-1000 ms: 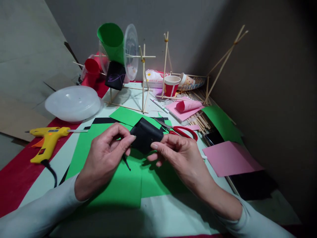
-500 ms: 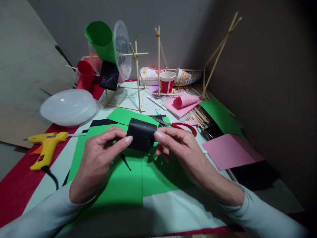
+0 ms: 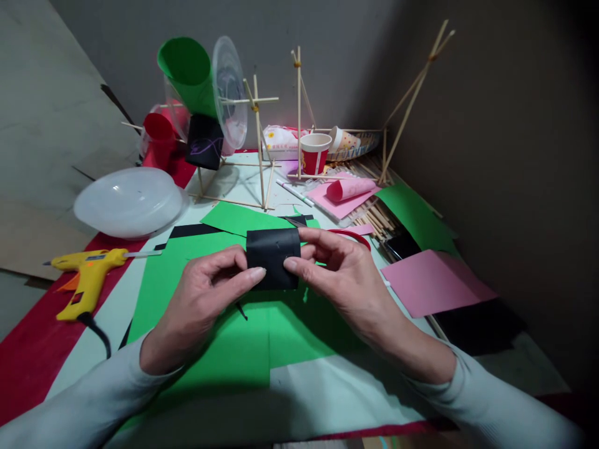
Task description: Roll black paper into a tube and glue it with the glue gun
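Note:
Both of my hands hold one small black paper roll (image 3: 272, 252) above a large green paper sheet (image 3: 201, 324). My left hand (image 3: 206, 299) pinches its left side with thumb and fingers. On the roll's right side, my right hand (image 3: 341, 277) grips it the same way. The roll now faces me flat-on, like a short tube seen from the side. Red-handled scissors (image 3: 349, 236) lie just behind my right hand, partly hidden by it.
A yellow glue gun (image 3: 88, 274) lies at left near a clear plastic bowl (image 3: 128, 201). Behind stand a stick frame (image 3: 259, 143) with green, black and red paper cones, a red cup (image 3: 314, 153), a pink roll (image 3: 350, 188), loose sticks, and pink paper (image 3: 433, 284) at right.
My hands have turned the black roll from tilted to square-on and drawn closer together around it. The view has tipped down slightly.

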Demonstrator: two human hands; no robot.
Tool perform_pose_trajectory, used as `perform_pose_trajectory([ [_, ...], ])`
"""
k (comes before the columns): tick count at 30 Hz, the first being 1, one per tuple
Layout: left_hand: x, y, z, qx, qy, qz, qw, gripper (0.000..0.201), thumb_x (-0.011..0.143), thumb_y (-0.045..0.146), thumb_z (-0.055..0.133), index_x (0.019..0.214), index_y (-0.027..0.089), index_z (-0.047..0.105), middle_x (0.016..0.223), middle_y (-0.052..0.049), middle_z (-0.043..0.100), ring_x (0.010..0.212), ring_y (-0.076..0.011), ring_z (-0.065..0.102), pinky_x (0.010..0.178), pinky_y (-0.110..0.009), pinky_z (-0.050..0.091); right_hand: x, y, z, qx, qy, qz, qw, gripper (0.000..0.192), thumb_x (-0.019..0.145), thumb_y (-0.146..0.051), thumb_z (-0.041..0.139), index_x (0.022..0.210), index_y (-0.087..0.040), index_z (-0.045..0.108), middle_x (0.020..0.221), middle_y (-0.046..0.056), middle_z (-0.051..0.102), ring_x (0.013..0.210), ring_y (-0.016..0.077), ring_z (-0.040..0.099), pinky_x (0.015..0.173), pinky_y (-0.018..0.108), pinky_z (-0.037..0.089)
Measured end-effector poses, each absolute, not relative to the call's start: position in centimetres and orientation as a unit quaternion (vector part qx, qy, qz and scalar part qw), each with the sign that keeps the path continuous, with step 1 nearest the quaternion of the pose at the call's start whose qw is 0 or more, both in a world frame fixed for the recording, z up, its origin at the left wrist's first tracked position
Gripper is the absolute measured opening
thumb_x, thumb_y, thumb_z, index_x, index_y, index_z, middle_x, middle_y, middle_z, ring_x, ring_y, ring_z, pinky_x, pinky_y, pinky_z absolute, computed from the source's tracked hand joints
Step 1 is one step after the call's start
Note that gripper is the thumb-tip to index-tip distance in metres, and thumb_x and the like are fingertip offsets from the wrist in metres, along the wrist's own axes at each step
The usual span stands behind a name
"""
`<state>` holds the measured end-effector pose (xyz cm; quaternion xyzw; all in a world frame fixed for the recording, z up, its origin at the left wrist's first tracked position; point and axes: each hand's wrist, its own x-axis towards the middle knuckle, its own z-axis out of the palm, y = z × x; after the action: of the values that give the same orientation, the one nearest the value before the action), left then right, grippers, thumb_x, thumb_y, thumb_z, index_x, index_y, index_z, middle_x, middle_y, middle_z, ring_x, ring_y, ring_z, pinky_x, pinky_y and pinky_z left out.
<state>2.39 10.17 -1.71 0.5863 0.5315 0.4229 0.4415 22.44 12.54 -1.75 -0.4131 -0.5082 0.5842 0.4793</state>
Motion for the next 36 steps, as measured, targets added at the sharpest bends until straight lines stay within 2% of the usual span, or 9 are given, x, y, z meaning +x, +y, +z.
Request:
perform_pose_trajectory([
  [3, 2.5, 10.2, -1.7, 0.557, 0.519, 0.427, 0.488, 0.041, 0.083, 0.037, 0.075, 0.057, 0.017, 0.051, 0.056, 0.004, 0.040, 0.051, -0.0070, 0.033, 0.045, -0.021, 0.024, 22.5, 12.6, -1.6, -0.400, -0.528, 0.588, 0.464, 0.048, 0.072, -0.025, 0.086, 0.115, -0.011, 0.070, 0.066, -0.007, 0.059, 0.059, 0.0078, 0.048, 0.055, 0.023, 0.038],
  [6, 2.8, 10.3, -1.5, 0.482, 0.505, 0.465, 0.544, 0.041, 0.075, 0.037, 0.082, 0.054, 0.016, 0.053, 0.056, 0.005, 0.037, 0.049, -0.0053, 0.031, 0.043, -0.019, 0.024, 22.6, 12.4, -1.5, -0.391, -0.555, 0.580, 0.452, 0.033, 0.087, -0.032, 0.073, 0.115, -0.015, 0.073, 0.064, -0.006, 0.057, 0.054, 0.0080, 0.046, 0.051, 0.023, 0.037],
  [9, 3.3, 10.5, -1.1, 0.399, 0.501, 0.510, 0.574, 0.037, 0.064, 0.035, 0.090, 0.056, 0.015, 0.060, 0.059, 0.005, 0.040, 0.049, -0.0043, 0.033, 0.041, -0.017, 0.028, 22.7, 12.2, -1.3, -0.401, -0.589, 0.521, 0.470, 0.022, 0.095, -0.033, 0.063, 0.107, -0.020, 0.077, 0.070, -0.003, 0.063, 0.057, 0.0091, 0.050, 0.051, 0.024, 0.037],
  [13, 3.7, 10.6, -0.7, 0.327, 0.509, 0.552, 0.574, 0.042, 0.052, 0.032, 0.097, 0.053, 0.014, 0.059, 0.057, 0.006, 0.039, 0.049, -0.0041, 0.035, 0.042, -0.015, 0.035, 22.5, 11.9, -1.4, -0.426, -0.645, 0.398, 0.493, 0.015, 0.090, -0.032, 0.072, 0.099, -0.021, 0.077, 0.087, -0.001, 0.074, 0.066, 0.0110, 0.058, 0.059, 0.025, 0.043],
  [17, 3.9, 10.4, -0.6, 0.305, 0.515, 0.575, 0.557, 0.045, 0.045, 0.030, 0.100, 0.049, 0.014, 0.058, 0.054, 0.006, 0.039, 0.049, -0.0044, 0.034, 0.041, -0.015, 0.036, 22.0, 11.7, -1.9, -0.413, -0.699, 0.276, 0.514, 0.017, 0.086, -0.029, 0.080, 0.097, -0.018, 0.074, 0.084, -0.001, 0.073, 0.069, 0.0128, 0.057, 0.069, 0.028, 0.046],
  [22, 4.2, 10.1, -0.9, 0.344, 0.508, 0.572, 0.544, 0.041, 0.054, 0.031, 0.097, 0.048, 0.015, 0.060, 0.053, 0.006, 0.037, 0.052, -0.0059, 0.036, 0.043, -0.015, 0.037, 21.8, 11.6, -2.5, -0.388, -0.738, 0.165, 0.527, 0.016, 0.087, -0.025, 0.079, 0.094, -0.013, 0.070, 0.083, 0.002, 0.072, 0.072, 0.0141, 0.058, 0.078, 0.031, 0.047],
  [26, 4.1, 9.7, -1.2, 0.397, 0.528, 0.556, 0.504, 0.039, 0.065, 0.034, 0.091, 0.049, 0.017, 0.060, 0.056, 0.003, 0.036, 0.059, -0.0097, 0.040, 0.048, -0.017, 0.037, 21.7, 11.5, -2.7, -0.384, -0.749, 0.117, 0.527, 0.018, 0.090, -0.029, 0.076, 0.095, -0.012, 0.070, 0.083, 0.004, 0.072, 0.073, 0.0157, 0.059, 0.079, 0.031, 0.048],
  [32, 3.5, 9.0, -2.0, 0.554, 0.543, 0.508, 0.374, 0.039, 0.083, 0.030, 0.075, 0.052, 0.019, 0.055, 0.072, -0.002, 0.049, 0.076, -0.0160, 0.050, 0.054, -0.024, 0.035, 21.4, 11.5, -2.4, -0.434, -0.718, 0.221, 0.498, 0.014, 0.091, -0.031, 0.073, 0.088, -0.017, 0.069, 0.080, 0.002, 0.071, 0.069, 0.0148, 0.058, 0.068, 0.028, 0.046],
  [36, 3.1, 8.9, -2.4, 0.579, 0.541, 0.491, 0.362, 0.039, 0.088, 0.032, 0.071, 0.055, 0.020, 0.054, 0.073, -0.001, 0.050, 0.075, -0.0167, 0.051, 0.057, -0.028, 0.035, 21.1, 11.5, -2.2, -0.461, -0.674, 0.305, 0.490, 0.012, 0.088, -0.028, 0.071, 0.082, -0.018, 0.069, 0.074, 0.000, 0.068, 0.061, 0.0122, 0.052, 0.063, 0.027, 0.042],
])
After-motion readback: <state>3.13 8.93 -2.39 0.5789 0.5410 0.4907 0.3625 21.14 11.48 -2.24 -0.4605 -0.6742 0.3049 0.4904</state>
